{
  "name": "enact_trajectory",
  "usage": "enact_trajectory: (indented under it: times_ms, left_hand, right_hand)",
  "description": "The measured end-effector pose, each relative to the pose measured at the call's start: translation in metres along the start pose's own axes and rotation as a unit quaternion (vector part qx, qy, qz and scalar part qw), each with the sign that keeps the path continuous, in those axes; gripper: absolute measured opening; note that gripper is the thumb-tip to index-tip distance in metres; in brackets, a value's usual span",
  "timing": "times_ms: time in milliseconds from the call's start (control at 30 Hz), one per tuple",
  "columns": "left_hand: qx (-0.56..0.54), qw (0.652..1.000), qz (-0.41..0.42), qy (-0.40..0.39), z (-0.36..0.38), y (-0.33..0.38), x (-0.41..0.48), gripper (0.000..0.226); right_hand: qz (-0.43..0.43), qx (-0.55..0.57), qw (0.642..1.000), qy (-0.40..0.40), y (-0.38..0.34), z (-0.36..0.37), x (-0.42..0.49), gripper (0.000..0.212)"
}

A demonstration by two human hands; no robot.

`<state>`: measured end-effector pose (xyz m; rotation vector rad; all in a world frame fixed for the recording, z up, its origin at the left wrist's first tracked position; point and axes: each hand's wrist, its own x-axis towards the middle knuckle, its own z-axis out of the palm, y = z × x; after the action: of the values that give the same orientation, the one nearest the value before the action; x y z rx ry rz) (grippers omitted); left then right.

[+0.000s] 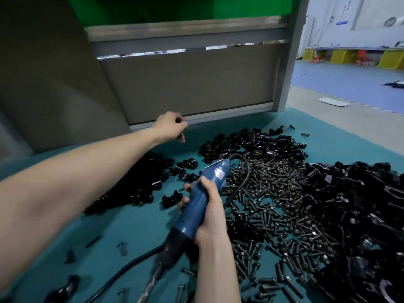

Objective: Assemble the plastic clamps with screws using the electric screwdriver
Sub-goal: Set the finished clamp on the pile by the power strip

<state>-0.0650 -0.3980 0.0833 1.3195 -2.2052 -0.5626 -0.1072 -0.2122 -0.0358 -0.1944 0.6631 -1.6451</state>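
Across the teal surface [131,226], heaps of black parts. At middle right, a broad spread of dark screws [273,204]. Beyond them, toward the grey panel [190,84], a pile of small plastic clamps [251,143]. At far right, a mound of bigger black pieces [360,204]. Under the left forearm, another dark pile [135,182]. Near the bottom left, a few loose screws and clamp bits lying singly.

Right hand [207,213] wrapped firmly round the blue body of the electric screwdriver [194,215], just beside the near-left edge of the screws. Tool tilted, black nose and metal bit pointing down toward the near edge. Cord [244,171] leaving the far end and curving over the screws.

Left hand [172,127] stretched out well apart from the right, up by the lower rail of the grey panel. Fingers curled in, pinching a small dark piece [178,121], too blurred to name. Cannot tell whether touching the surface.
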Motion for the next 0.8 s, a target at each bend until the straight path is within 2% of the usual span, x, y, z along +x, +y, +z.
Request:
enact_trajectory:
  times_ms: [133, 167, 200, 233, 300, 367, 400, 467, 600, 633, 667, 700, 733, 767, 800]
  left_hand:
    - [0.022, 0.992, -0.063, -0.111, -0.038, -0.057, -0.051, 0.022]
    - [-0.033, 0.986, -0.094, -0.137, -0.043, -0.065, -0.063, 0.025]
    - [-0.135, 0.969, -0.134, -0.157, -0.048, -0.068, -0.075, 0.029]
    - [-0.263, 0.932, -0.174, -0.177, -0.052, -0.067, -0.086, 0.035]
    - [-0.485, 0.820, -0.218, -0.213, -0.066, -0.064, -0.105, 0.045]
    - [-0.583, 0.735, -0.217, -0.270, -0.079, -0.058, -0.123, 0.056]
    - [-0.595, 0.714, -0.210, -0.302, -0.085, -0.054, -0.132, 0.061]
    - [-0.590, 0.702, -0.197, -0.347, -0.091, -0.047, -0.145, 0.066]
    - [-0.569, 0.702, -0.173, -0.393, -0.097, -0.040, -0.157, 0.068]
    - [-0.556, 0.713, -0.171, -0.391, -0.096, -0.040, -0.157, 0.067]
    - [-0.516, 0.748, -0.171, -0.381, -0.094, -0.040, -0.156, 0.063]
    - [-0.429, 0.815, -0.162, -0.353, -0.090, -0.041, -0.154, 0.057]
    - [-0.275, 0.901, -0.134, -0.307, -0.086, -0.044, -0.152, 0.050]
    - [-0.065, 0.962, -0.087, -0.252, -0.083, -0.049, -0.150, 0.046]
    - [0.136, 0.967, -0.023, -0.212, -0.081, -0.056, -0.149, 0.047]
  right_hand:
    - [-0.077, -0.074, 0.992, 0.067, 0.001, 0.009, -0.005, 0.045]
    - [-0.093, -0.092, 0.989, 0.072, 0.001, 0.010, -0.005, 0.044]
    - [-0.102, -0.107, 0.986, 0.080, 0.000, 0.011, -0.008, 0.043]
    - [-0.106, -0.114, 0.984, 0.090, 0.000, 0.009, -0.009, 0.041]
    - [-0.106, -0.116, 0.982, 0.109, 0.000, 0.009, -0.012, 0.040]
    - [-0.107, -0.120, 0.979, 0.124, 0.000, 0.009, -0.013, 0.041]
    - [-0.104, -0.120, 0.979, 0.130, 0.000, 0.010, -0.014, 0.042]
    - [-0.093, -0.120, 0.979, 0.133, 0.001, 0.010, -0.013, 0.043]
    - [-0.094, -0.132, 0.978, 0.128, 0.002, 0.010, -0.012, 0.047]
    - [-0.096, -0.134, 0.977, 0.132, 0.002, 0.009, -0.012, 0.048]
    - [-0.096, -0.138, 0.976, 0.141, 0.002, 0.009, -0.012, 0.047]
    - [-0.095, -0.144, 0.973, 0.151, 0.002, 0.009, -0.013, 0.046]
    - [-0.096, -0.147, 0.972, 0.157, 0.001, 0.009, -0.013, 0.045]
    - [-0.102, -0.150, 0.971, 0.158, 0.001, 0.009, -0.014, 0.045]
    - [-0.111, -0.152, 0.970, 0.155, 0.001, 0.010, -0.015, 0.045]
